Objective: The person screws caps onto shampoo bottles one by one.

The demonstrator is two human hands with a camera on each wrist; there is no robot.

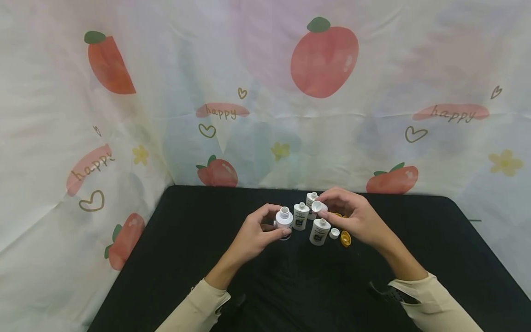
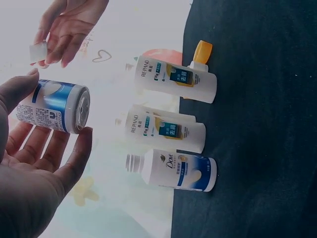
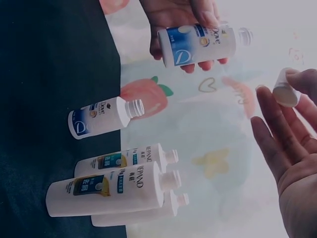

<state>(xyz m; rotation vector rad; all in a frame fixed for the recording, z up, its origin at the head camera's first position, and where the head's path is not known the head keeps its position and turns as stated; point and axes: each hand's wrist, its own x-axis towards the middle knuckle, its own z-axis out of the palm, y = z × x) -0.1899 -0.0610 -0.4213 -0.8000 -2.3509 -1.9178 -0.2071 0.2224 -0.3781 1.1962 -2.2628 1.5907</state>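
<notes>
My left hand (image 1: 253, 233) grips a white-and-blue Dove bottle (image 3: 200, 45), its threaded neck uncovered. Between thumb and fingers of my right hand (image 1: 356, 214) is a white cap (image 1: 317, 206), its hollow side showing; it is apart from the bottle. Another uncapped Dove bottle (image 2: 181, 171) stands on the table, mostly hidden in the head view. Three white REPAND bottles, among them a front one (image 1: 319, 232), one at the left (image 1: 300, 216) and a rear one (image 1: 312, 199), stand uncapped between my hands.
A loose white cap (image 1: 334, 234) and an orange flip cap (image 1: 345, 239) lie right of the front bottle on the black table (image 1: 199, 258). More orange shows partly hidden under my right hand. A printed cloth (image 1: 265, 69) hangs behind and at the left.
</notes>
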